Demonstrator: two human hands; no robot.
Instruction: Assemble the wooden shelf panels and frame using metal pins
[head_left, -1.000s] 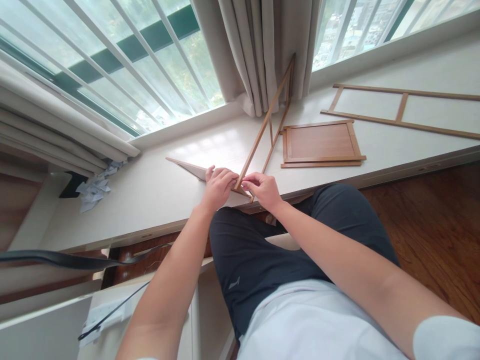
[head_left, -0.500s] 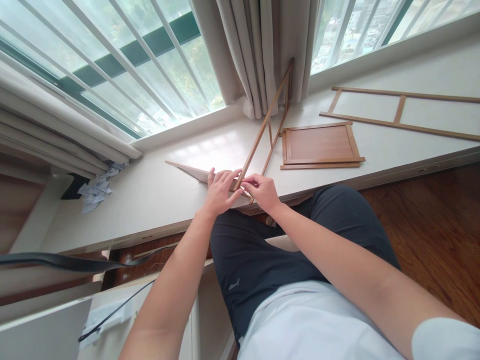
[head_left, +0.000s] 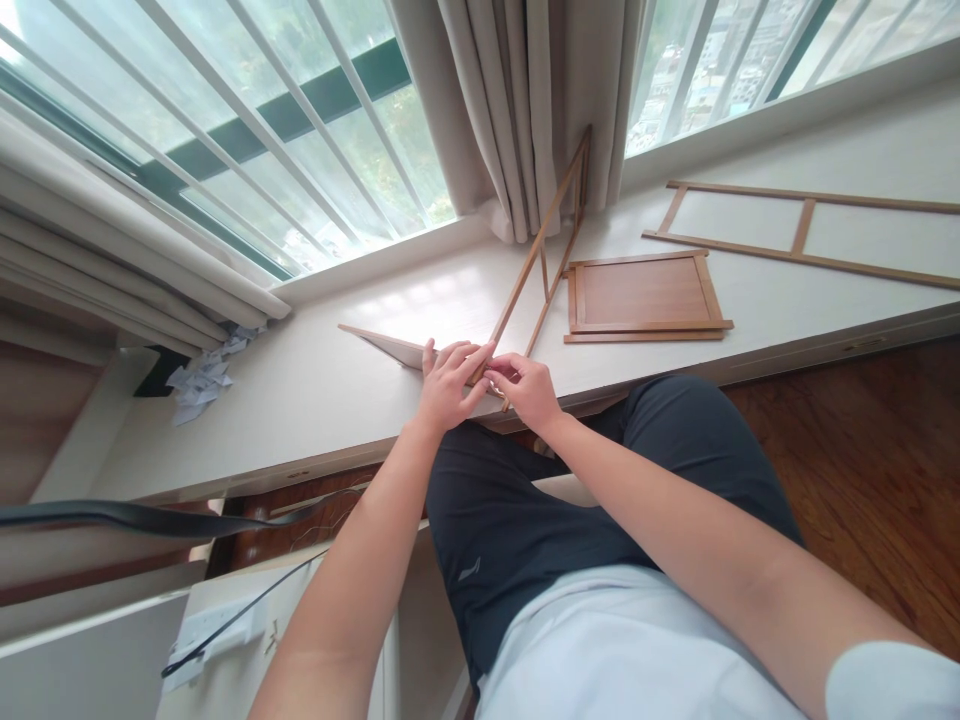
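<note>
A wooden frame (head_left: 545, 220) stands slanted on the white ledge, its near end at my hands. A flat panel (head_left: 382, 344) meets it there and reaches off to the left. My left hand (head_left: 448, 388) grips the near corner of the frame, fingers over the upper side and thumb below, beside the panel. Right against that corner, my right hand (head_left: 527, 388) is closed in a pinch at the frame's edge. What sits between its fingertips is too small to make out. The joint itself is partly covered by both hands.
On the ledge (head_left: 225, 430) to the right lie a framed brown panel (head_left: 645, 292) and a long ladder-like wooden frame (head_left: 802, 228). Crumpled paper (head_left: 201, 385) lies at the left. Curtains (head_left: 510, 120) hang behind the standing frame. A black strap (head_left: 135, 515) crosses the lower left.
The whole view has shifted slightly. My left fingers have moved a little further over the frame's corner. My right hand keeps its pinch at the same joint.
</note>
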